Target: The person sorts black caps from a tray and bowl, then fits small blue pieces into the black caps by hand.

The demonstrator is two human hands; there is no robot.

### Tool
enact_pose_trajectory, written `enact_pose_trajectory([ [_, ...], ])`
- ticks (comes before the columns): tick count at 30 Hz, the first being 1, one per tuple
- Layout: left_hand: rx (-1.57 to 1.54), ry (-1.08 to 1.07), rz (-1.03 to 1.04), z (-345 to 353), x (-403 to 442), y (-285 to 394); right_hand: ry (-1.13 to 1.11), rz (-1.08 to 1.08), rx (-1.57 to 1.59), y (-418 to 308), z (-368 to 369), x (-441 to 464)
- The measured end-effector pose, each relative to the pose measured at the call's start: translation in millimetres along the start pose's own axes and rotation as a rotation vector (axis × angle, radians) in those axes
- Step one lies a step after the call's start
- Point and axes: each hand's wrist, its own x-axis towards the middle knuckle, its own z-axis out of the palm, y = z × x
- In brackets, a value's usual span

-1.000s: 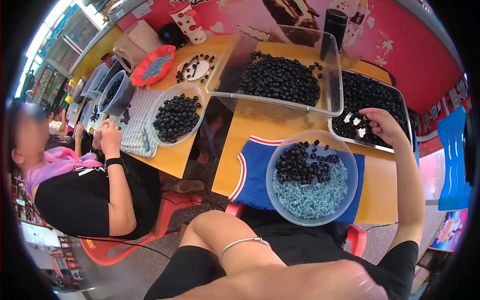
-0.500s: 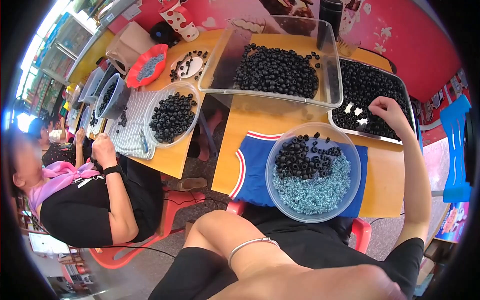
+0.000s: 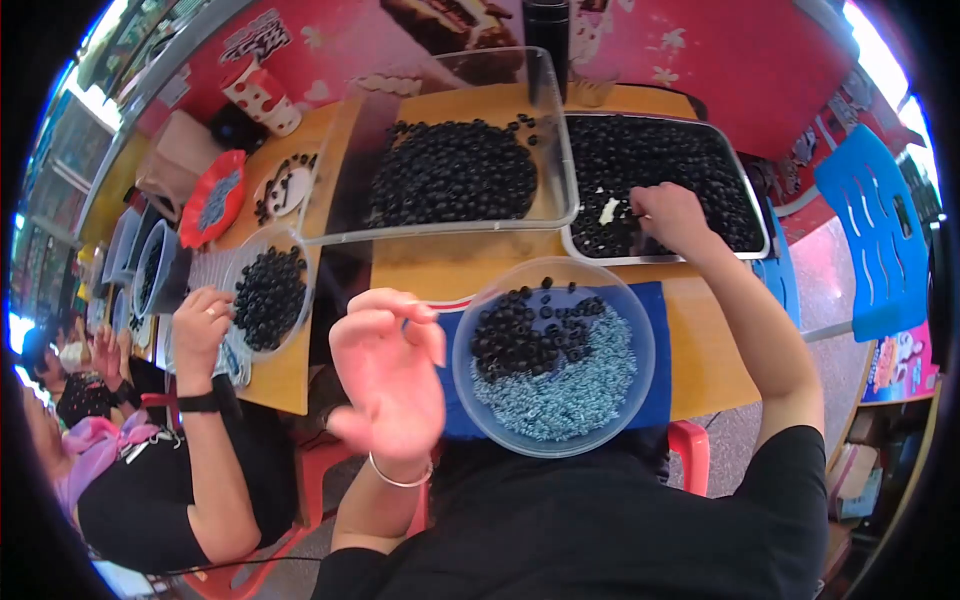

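My left hand point(image 3: 388, 375), with a silver bangle at the wrist, is raised left of a round clear bowl point(image 3: 645, 370). Its fingers are loosely curled, thumb apart, and I see nothing held. Black beads point(image 3: 510, 340) fill the bowl's upper left part, pale blue beads point(image 3: 555, 395) the rest. At the metal tray point(image 3: 765, 235) of black beads, my right hand point(image 3: 668, 215) reaches down with fingertips pinched together at the bead layer; what they hold is too small to tell. A bare patch of tray bottom shows beside them.
A large clear bin point(image 3: 440, 232) of black beads stands behind the bowl. Blue cloth point(image 3: 655, 330) lies under the bowl. At left, a person point(image 3: 200, 340) sits by another bead bowl point(image 3: 308, 290) and a red dish point(image 3: 235, 205). A blue chair point(image 3: 865, 220) stands right.
My left hand has risen from the bottom foreground to beside the bowl. My right hand has moved to the tray's near left part. The view has swung right; the other person's hand is raised.
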Motion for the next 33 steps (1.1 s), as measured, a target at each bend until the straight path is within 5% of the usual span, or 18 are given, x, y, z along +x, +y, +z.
enact_pose_trajectory([
  [4, 0.347, 0.189, -0.178, -59, -32, -37, 0.032, 0.030, 0.161, 4, 1, -4],
  [8, 0.562, 0.165, -0.322, -96, -57, -55, -0.148, 0.417, 1.108, 23, -24, -1],
  [9, 0.575, 0.166, -0.326, -101, -62, -59, -0.200, 0.459, 1.596, 31, -31, 0],
  [10, 0.574, 0.165, -0.342, -107, -67, -62, -0.107, 0.524, 1.817, 30, -31, -3],
  [13, 0.573, 0.189, -0.367, -112, -70, -68, -0.195, 0.461, 2.053, 43, -37, -10],
  [15, 0.572, 0.187, -0.384, -113, -72, -68, -0.455, 0.224, 2.037, 74, -25, -8],
  [18, 0.578, 0.185, -0.396, -114, -72, -67, -0.295, 0.225, 0.509, 25, -55, -15],
  [22, 0.566, 0.182, -0.398, -112, -71, -67, -0.159, 0.134, -0.008, 21, -29, -17],
  [33, 0.559, 0.203, -0.403, -110, -71, -66, -0.236, -0.007, -0.156, 14, -15, -7],
])
